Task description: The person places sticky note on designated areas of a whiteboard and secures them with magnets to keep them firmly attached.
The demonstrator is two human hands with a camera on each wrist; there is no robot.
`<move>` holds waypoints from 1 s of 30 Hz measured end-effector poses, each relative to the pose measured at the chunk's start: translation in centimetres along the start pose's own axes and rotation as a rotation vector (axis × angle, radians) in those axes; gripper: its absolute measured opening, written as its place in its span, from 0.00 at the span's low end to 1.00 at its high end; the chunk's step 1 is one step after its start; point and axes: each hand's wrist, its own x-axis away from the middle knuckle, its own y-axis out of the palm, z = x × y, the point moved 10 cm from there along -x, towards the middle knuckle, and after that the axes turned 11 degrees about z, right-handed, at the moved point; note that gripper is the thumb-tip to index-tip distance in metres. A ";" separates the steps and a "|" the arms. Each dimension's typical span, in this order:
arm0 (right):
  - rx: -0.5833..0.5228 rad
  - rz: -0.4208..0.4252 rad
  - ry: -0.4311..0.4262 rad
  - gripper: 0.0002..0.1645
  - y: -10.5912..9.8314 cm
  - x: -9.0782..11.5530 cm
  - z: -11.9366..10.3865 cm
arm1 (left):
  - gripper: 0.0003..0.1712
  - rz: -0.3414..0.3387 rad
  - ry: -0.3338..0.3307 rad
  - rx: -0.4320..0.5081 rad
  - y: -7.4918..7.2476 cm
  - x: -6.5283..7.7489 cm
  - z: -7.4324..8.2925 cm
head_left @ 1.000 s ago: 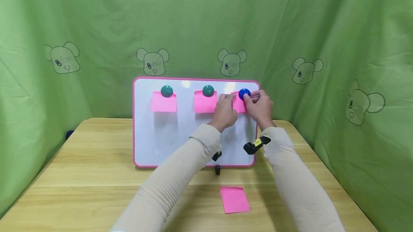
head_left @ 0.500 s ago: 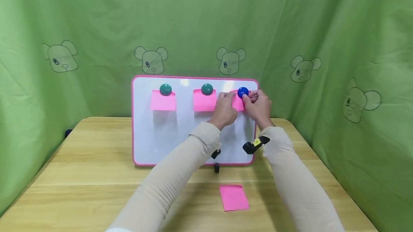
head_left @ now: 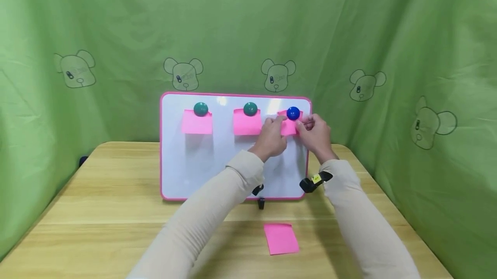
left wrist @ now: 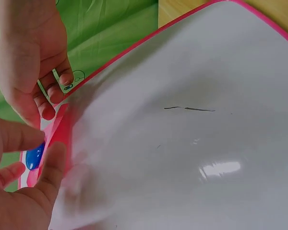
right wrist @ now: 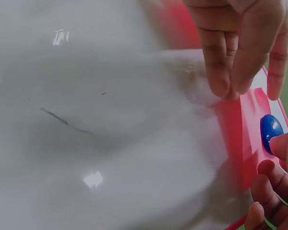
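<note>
A pink sticky note [head_left: 289, 128] sits at the right of the whiteboard [head_left: 229, 171], with a round blue magnet [head_left: 293, 113] over its top part. My left hand [head_left: 272, 137] is at the note's left side, its index finger stretched towards the magnet. In the right wrist view, its fingertips [right wrist: 223, 88] meet the note's edge; whether they grip it is unclear. My right hand [head_left: 316, 136] is beside the note's right edge, thumb close below the magnet and fingers loosely bent. In the left wrist view, that hand's fingers [left wrist: 48, 91] hang relaxed near the note.
Two more pink notes, one on the left [head_left: 196, 126] and one in the middle [head_left: 247, 127], hang under green magnets [head_left: 200, 109]. Another pink sticky note [head_left: 281, 239] lies on the wooden table [head_left: 97, 210]. Green curtains [head_left: 233, 24] enclose the table.
My right hand has slid off the blue magnet, slightly down and to the right. The magnet stays on the note. My left hand keeps nearly the same place.
</note>
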 end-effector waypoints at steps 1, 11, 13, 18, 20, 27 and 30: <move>0.000 -0.003 0.001 0.17 -0.1 0.0 0.1 | 0.40 -0.007 0.004 0.002 0.0 0.1 0.0; -0.004 -0.029 0.006 0.17 -1.0 1.3 1.5 | 0.42 -0.064 0.011 0.020 0.5 1.4 -0.2; 0.010 -0.036 0.005 0.17 -1.2 1.6 1.9 | 0.42 -0.066 0.021 0.017 0.5 1.6 -0.4; 0.040 -0.046 -0.007 0.19 -2.0 2.5 2.9 | 0.43 -0.066 0.053 0.029 0.6 2.1 -0.7; 0.044 -0.057 -0.011 0.20 -2.3 2.7 3.3 | 0.43 -0.057 0.066 0.034 0.5 2.4 -0.8; 0.080 -0.053 -0.044 0.20 -3.9 3.7 5.2 | 0.43 -0.071 0.047 0.030 0.6 3.5 -1.3; 0.090 -0.041 -0.076 0.19 -4.4 4.2 5.7 | 0.44 -0.074 0.045 0.032 0.7 4.0 -1.6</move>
